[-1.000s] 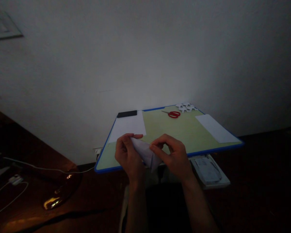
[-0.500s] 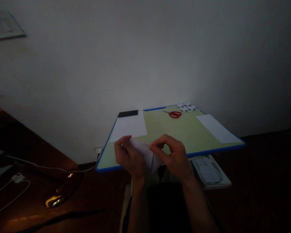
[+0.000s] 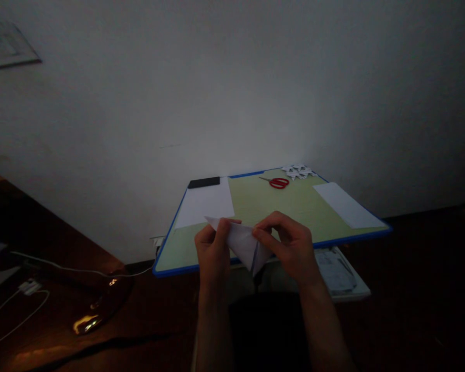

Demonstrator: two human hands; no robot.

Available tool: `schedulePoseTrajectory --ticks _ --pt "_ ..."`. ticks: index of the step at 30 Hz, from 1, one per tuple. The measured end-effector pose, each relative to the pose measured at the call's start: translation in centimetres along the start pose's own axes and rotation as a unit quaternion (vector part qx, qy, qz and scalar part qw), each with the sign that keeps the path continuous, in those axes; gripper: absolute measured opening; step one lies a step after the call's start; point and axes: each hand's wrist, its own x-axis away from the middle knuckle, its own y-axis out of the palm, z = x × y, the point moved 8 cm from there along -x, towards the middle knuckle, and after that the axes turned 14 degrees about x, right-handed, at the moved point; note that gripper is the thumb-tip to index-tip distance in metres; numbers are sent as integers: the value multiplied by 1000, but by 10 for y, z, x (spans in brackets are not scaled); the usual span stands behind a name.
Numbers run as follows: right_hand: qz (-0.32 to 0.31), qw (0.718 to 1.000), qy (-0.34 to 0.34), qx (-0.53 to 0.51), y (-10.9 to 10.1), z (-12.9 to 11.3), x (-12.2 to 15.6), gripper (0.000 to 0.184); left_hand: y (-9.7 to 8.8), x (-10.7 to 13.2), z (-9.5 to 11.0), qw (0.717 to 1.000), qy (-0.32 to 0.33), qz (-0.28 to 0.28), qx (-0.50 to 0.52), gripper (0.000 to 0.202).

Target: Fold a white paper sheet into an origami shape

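Observation:
A folded piece of white paper [image 3: 243, 245] is held up between my two hands, above the front edge of the desk. It has a pointed corner at the left, a downward point and a dark crease or gap near its lower middle. My left hand [image 3: 214, 247] pinches the paper's left part, thumb on top, with the tip sticking out past it. Thumb and fingertips of my right hand [image 3: 287, 240] grip the upper edge at the right. Part of the right side is hidden behind that hand.
The pale green desk [image 3: 294, 212] has a blue rim. On it lie a white sheet [image 3: 207, 201], a black flat object [image 3: 203, 182], red-handled scissors [image 3: 279, 183], several small folded paper pieces [image 3: 299, 171] and a white paper strip [image 3: 346, 205]. An open drawer [image 3: 339, 274] sits below.
Both hands and the paper have shifted right. My left hand has turned and changed its hold, so the paper's left tip now shows. My right hand still pinches the upper edge.

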Motion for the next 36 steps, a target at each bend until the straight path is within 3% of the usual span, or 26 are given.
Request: schedulePoseTrajectory --ticks 9,15,21,29,33,36 --pt "3 1000 8 -5 -2 7 0 7 -14 -3 18 991 103 76 33 43" --pt "-12 1000 -4 8 3 4 0 7 -18 11 28 964 195 150 -96 34" --pt "-13 999 -6 36 6 -1 -1 9 -7 14 36 927 220 146 -264 36" --pt "11 998 -30 62 7 -9 -2 11 -6 17 47 889 262 160 -339 26" --pt "4 998 -29 55 10 -11 -2 11 -8 18 50 887 270 168 -335 24" --pt "12 999 -16 40 8 -9 -2 9 -9 16 47 909 252 168 -288 33"
